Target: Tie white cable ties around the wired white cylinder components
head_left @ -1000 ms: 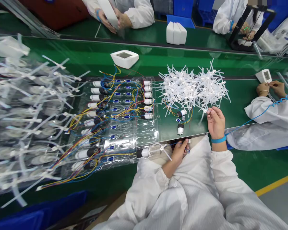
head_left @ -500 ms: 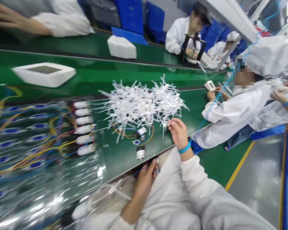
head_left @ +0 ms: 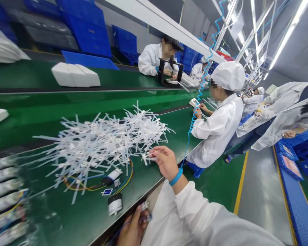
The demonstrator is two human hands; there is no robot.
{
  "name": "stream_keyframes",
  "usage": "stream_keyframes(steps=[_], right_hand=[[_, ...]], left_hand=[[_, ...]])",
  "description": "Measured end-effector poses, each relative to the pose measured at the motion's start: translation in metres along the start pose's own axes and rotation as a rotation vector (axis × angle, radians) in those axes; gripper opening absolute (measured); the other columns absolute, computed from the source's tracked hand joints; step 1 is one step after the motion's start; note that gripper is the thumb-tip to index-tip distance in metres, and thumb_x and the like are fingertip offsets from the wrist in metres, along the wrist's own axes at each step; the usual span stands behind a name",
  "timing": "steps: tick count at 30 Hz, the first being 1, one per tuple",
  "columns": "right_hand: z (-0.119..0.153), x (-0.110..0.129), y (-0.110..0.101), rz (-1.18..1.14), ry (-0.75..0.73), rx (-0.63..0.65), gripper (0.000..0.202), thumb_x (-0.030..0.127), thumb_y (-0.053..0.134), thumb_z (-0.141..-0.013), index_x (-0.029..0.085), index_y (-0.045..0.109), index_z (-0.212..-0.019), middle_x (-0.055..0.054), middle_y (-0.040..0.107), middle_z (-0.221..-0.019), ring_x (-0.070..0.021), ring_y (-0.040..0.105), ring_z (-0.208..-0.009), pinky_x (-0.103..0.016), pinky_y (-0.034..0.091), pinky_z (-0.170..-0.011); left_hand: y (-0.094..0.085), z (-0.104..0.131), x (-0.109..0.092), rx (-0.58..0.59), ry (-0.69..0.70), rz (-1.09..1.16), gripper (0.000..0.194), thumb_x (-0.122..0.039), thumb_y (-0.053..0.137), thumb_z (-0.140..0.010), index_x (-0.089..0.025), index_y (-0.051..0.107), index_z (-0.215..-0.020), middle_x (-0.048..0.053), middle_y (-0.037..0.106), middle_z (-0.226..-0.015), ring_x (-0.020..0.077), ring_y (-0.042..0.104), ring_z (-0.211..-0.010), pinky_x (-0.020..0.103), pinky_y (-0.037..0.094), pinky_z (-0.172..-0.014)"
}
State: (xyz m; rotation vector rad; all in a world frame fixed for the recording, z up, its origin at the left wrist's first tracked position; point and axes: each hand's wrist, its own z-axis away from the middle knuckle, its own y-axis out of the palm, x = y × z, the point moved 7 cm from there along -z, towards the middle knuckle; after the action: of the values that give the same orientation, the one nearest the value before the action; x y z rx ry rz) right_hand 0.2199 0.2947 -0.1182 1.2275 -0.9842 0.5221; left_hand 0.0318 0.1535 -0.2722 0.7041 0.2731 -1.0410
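Both hands (head_left: 163,160) pinched, well apart

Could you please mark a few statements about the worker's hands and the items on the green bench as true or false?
1. The right hand pinches a white cable tie at the edge of the tie pile. True.
2. The left hand rests on top of the tie pile. False: it is low at the bench edge, holding a small white part with blue wires.
3. The right wrist wears a blue wristband. True.
4. The small black-and-white cylinder lies inside the tie pile. False: it lies apart, nearer the bench edge.
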Motion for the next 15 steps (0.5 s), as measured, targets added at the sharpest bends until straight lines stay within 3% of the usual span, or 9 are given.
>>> stream_keyframes(steps=[5,15], right_hand=[[0.0008,0.0018,0.0027,0.019,0.002,-0.003,0.04,0.038,0.1,-0.07,0.02,0.08,-0.099,-0.006,0.085,-0.095,-0.0196,0.078,-0.083,-0.03,0.063,-0.074],[0.004,-0.0037,0.0047,0.18,-0.081,-0.044,0.043,0.046,0.098,-0.073,0.018,0.082,-0.101,-0.009,0.086,-0.097,-0.0203,0.079,-0.08,-0.031,0.063,-0.073]], left_hand=[[-0.0055,-0.0032,0.0006,-0.044,-0.017,0.039,0.036,-0.027,0.09,-0.058,-0.017,0.071,-0.087,0.002,0.073,-0.062,0.0143,0.062,-0.05,0.019,0.046,-0.043],[-0.0048,-0.0007,-0.0017,-0.037,-0.035,0.043,0.025,-0.025,0.087,-0.068,-0.017,0.072,-0.086,0.004,0.074,-0.064,0.0156,0.063,-0.053,0.021,0.051,-0.047]])
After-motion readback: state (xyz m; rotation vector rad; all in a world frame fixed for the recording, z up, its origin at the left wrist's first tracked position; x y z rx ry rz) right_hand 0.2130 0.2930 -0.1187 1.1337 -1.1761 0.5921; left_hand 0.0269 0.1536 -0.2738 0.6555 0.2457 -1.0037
